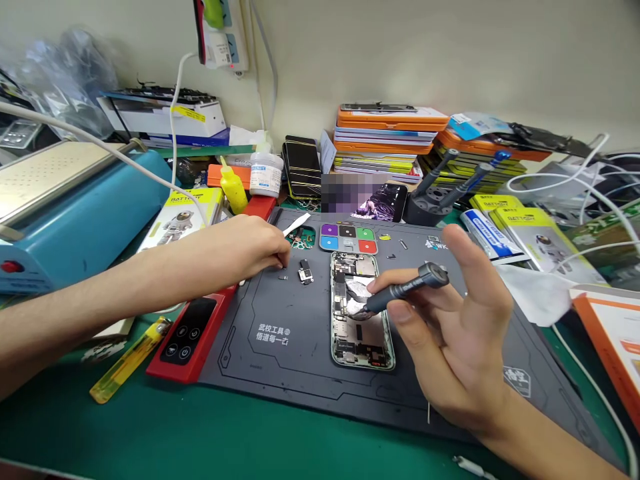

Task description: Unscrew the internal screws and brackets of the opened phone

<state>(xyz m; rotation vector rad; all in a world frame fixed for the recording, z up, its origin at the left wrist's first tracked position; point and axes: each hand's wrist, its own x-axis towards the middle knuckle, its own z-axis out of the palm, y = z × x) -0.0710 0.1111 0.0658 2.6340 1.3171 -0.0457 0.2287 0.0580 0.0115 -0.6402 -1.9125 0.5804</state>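
Observation:
My right hand holds a dark screwdriver between thumb and fingers, its tip end tilted down over an opened phone. The phone lies on a grey work mat with its inner parts showing. My left hand is at the mat's left part, fingers pinched and pointing down; what they hold, if anything, is hidden. Close by its fingertips lie a tiny metal piece and a small black-and-silver part. A white pry tool rests just beyond that hand.
Behind the phone sits a coloured tray. A screwdriver stand and another phone are at the mat's back edge. To the left are a red device, a yellow knife and a blue machine. Battery boxes lie right.

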